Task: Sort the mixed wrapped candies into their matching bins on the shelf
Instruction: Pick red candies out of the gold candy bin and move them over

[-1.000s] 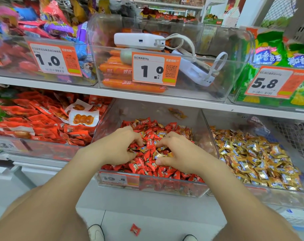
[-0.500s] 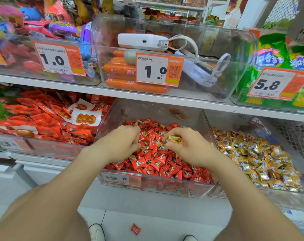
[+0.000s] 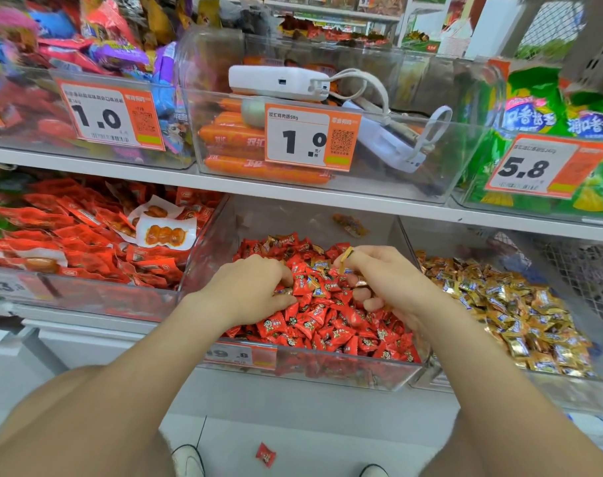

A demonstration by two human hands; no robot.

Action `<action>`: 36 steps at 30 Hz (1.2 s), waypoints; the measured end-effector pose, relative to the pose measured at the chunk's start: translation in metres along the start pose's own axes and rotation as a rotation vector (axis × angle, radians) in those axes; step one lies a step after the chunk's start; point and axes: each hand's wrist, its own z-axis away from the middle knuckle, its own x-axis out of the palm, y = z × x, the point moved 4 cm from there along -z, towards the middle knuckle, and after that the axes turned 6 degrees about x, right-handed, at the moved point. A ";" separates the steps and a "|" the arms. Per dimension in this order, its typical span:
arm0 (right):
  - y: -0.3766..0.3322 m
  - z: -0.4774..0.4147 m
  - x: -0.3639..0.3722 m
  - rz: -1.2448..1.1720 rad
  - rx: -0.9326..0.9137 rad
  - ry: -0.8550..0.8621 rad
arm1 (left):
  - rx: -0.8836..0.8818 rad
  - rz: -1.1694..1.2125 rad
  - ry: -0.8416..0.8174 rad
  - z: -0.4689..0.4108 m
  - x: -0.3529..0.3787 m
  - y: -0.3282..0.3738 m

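A clear bin [image 3: 345,371] in the middle of the lower shelf holds red wrapped candies [image 3: 314,325] with a few gold ones mixed in. The bin to its right is filled with gold wrapped candies [image 3: 520,311]. My left hand [image 3: 248,290] lies on the red pile with fingers curled, pinching a gold candy at its fingertips. My right hand [image 3: 386,280] is over the same pile and grips several gold candies [image 3: 345,259] in its curled fingers.
A bin of red snack packets [image 3: 86,235] stands to the left. The upper shelf carries bins with sausages [image 3: 238,139], a white power bank [image 3: 279,82] and green bags [image 3: 541,111]. One red candy [image 3: 265,455] lies on the floor between my shoes.
My right hand picked gold candies out of the red pile and lifted slightly. My left hand shifted a little on the pile and closed on a gold candy.
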 end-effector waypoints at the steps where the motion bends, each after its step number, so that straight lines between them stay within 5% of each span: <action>1: 0.001 -0.001 0.000 -0.005 0.004 -0.005 | 0.004 -0.006 0.003 -0.001 0.001 0.000; 11: -0.004 0.004 -0.001 0.058 0.066 0.016 | -0.140 0.171 0.159 0.001 -0.015 -0.002; 17: -0.012 0.003 0.015 0.265 -0.137 0.056 | -0.230 0.256 0.374 0.006 -0.025 -0.028; 27: -0.019 -0.019 0.040 0.907 -0.379 0.047 | -0.106 0.149 0.180 -0.001 -0.006 -0.047; 36: -0.010 -0.036 0.033 1.182 -0.219 -0.162 | -0.027 -0.088 0.163 -0.026 0.004 -0.042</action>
